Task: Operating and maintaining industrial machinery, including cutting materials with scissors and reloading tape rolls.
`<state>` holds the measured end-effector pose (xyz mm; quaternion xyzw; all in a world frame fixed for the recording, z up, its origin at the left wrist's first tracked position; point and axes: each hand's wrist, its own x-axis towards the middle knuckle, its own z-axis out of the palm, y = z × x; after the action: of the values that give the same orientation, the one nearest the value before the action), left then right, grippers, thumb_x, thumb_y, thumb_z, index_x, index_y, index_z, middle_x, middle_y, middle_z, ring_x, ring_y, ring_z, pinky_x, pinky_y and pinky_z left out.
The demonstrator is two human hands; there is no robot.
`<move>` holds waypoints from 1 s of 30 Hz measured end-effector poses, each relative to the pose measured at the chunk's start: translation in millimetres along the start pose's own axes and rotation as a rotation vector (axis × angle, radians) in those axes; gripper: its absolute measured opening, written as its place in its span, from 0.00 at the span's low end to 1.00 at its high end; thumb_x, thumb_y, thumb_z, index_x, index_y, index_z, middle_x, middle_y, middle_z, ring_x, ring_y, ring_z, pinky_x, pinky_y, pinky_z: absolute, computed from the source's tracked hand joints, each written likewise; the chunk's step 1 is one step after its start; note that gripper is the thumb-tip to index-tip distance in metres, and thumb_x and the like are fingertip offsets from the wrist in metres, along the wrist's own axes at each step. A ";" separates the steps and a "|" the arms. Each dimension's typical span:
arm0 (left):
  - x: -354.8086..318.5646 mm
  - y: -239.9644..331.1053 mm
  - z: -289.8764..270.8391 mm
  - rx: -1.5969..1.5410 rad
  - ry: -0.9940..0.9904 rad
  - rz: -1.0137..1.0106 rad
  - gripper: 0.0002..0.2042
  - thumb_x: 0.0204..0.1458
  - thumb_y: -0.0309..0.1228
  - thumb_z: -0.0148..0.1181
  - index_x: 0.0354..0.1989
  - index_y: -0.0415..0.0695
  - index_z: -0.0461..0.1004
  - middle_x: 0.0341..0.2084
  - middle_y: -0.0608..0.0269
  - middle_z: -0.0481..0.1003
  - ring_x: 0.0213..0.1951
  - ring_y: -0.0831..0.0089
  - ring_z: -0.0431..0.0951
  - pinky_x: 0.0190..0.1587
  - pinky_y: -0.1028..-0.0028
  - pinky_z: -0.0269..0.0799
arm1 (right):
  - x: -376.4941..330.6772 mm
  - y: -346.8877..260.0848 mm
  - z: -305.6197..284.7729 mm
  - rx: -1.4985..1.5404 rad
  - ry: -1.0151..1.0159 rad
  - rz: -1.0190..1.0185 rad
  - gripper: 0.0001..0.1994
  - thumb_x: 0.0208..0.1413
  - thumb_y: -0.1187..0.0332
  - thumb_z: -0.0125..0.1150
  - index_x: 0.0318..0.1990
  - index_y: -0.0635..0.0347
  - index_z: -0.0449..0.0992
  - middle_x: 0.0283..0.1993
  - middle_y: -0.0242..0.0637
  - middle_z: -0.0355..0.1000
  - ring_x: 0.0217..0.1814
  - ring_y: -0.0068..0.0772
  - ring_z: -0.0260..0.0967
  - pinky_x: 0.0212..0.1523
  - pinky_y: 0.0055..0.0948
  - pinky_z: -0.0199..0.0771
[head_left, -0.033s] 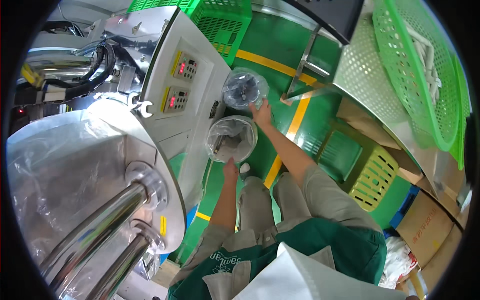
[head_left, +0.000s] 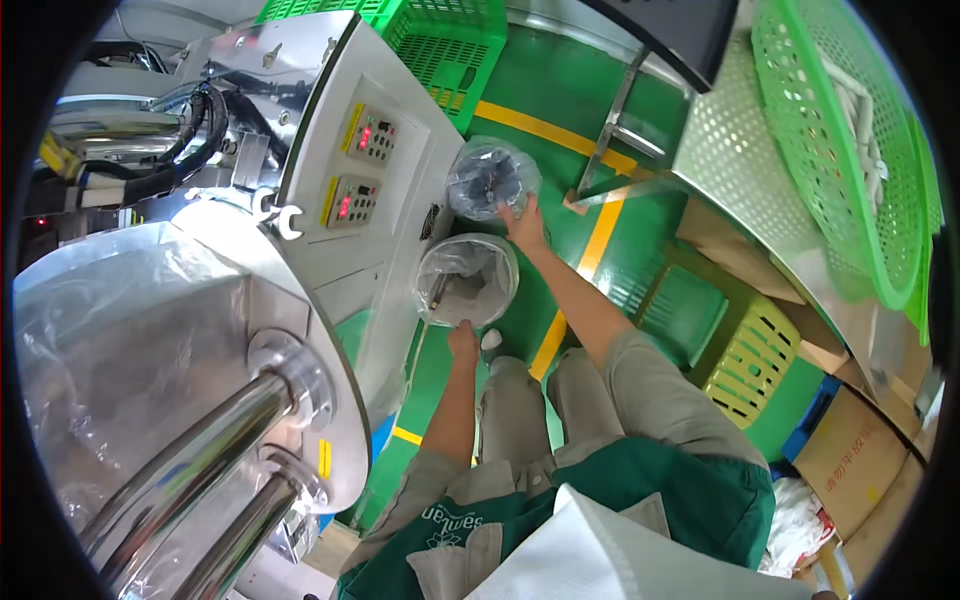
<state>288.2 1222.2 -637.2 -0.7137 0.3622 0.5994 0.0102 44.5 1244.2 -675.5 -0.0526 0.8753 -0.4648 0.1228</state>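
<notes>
Two round bins with clear plastic liners stand side by side on the floor in front of me, next to the white machine. My left hand (head_left: 463,342) grips the front rim of the nearer bin (head_left: 505,308); its fingers are partly hidden below the edge. Inside that bin lies something greyish that I cannot make out. My right hand (head_left: 525,222) is closed on the near right edge of the farther bin (head_left: 492,178), where the liner bunches over the rim. This bin looks dark inside.
The white machine (head_left: 400,170) with two control panels stands at left, with a steel hopper (head_left: 190,330) and thick pipes. A green crate (head_left: 450,60) sits beyond. On the right are a steel table (head_left: 715,130) bearing green baskets (head_left: 830,150), a yellow crate (head_left: 755,360) and cardboard boxes (head_left: 850,450).
</notes>
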 end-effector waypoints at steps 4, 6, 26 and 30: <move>17.4 17.8 49.9 -0.056 -0.130 0.082 0.16 0.50 0.32 0.54 0.13 0.52 0.56 0.07 0.73 0.53 0.08 0.81 0.51 0.10 0.75 0.43 | 57.6 39.1 -3.3 0.058 -0.220 0.335 0.35 0.47 0.55 0.63 0.56 0.70 0.59 0.48 0.60 0.70 0.39 0.46 0.76 0.38 0.38 0.76; 24.9 9.6 54.7 -0.058 -0.135 0.124 0.17 0.51 0.34 0.54 0.13 0.52 0.56 0.07 0.74 0.52 0.08 0.81 0.51 0.10 0.75 0.42 | 60.0 29.3 -13.4 0.061 -0.370 0.402 0.39 0.46 0.53 0.62 0.60 0.72 0.55 0.53 0.62 0.66 0.45 0.49 0.74 0.45 0.38 0.74; -398.3 207.9 31.2 0.631 -0.843 0.688 0.14 0.64 0.36 0.41 0.34 0.40 0.72 0.16 0.69 0.62 0.20 0.80 0.62 0.24 0.73 0.59 | -108.3 -289.5 -392.6 0.697 -0.783 0.159 0.15 0.62 0.60 0.53 0.48 0.61 0.75 0.34 0.26 0.72 0.31 0.16 0.66 0.32 0.19 0.68; -489.1 284.7 88.5 0.664 -0.984 1.085 0.14 0.64 0.36 0.42 0.33 0.40 0.71 0.18 0.72 0.62 0.21 0.82 0.61 0.24 0.75 0.57 | -80.0 -356.0 -482.7 0.817 -0.500 0.029 0.11 0.62 0.65 0.54 0.43 0.62 0.75 0.34 0.28 0.73 0.30 0.15 0.65 0.32 0.19 0.67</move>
<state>53.1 1298.9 -120.5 -0.0523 0.7717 0.6277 0.0876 -13.6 1447.0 -108.4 -0.0981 0.5654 -0.7420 0.3466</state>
